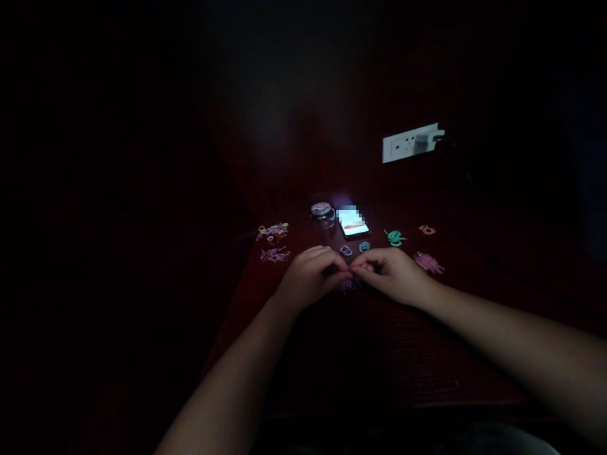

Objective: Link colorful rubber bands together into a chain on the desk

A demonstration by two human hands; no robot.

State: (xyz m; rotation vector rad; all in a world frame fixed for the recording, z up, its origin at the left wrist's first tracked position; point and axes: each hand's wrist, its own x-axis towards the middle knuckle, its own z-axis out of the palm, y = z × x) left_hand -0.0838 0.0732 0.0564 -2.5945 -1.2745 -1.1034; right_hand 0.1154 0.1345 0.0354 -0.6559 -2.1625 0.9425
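In the dim head view my left hand (pixel 313 273) and my right hand (pixel 391 273) meet fingertip to fingertip over a dark red table (pixel 379 354). Both hands are closed in a pinch on a tiny item that is too small and dark to name. Small purple pieces (pixel 346 285) lie right under the fingertips. Just beyond them rest a purple loop (pixel 346 250) and a teal loop (pixel 364 246). Heaps of coloured small bands lie at the left (pixel 272 231) and below them (pixel 275 254). A pink heap (pixel 429 262) sits right of my right hand.
A lit phone (pixel 353 224) lies at the table's back, beside a small clear jar with a lid (pixel 323 215). Green pieces (pixel 394 237) and an orange piece (pixel 427 230) lie to the right. A white wall socket with a plugged charger (pixel 411 143) is on the wall.
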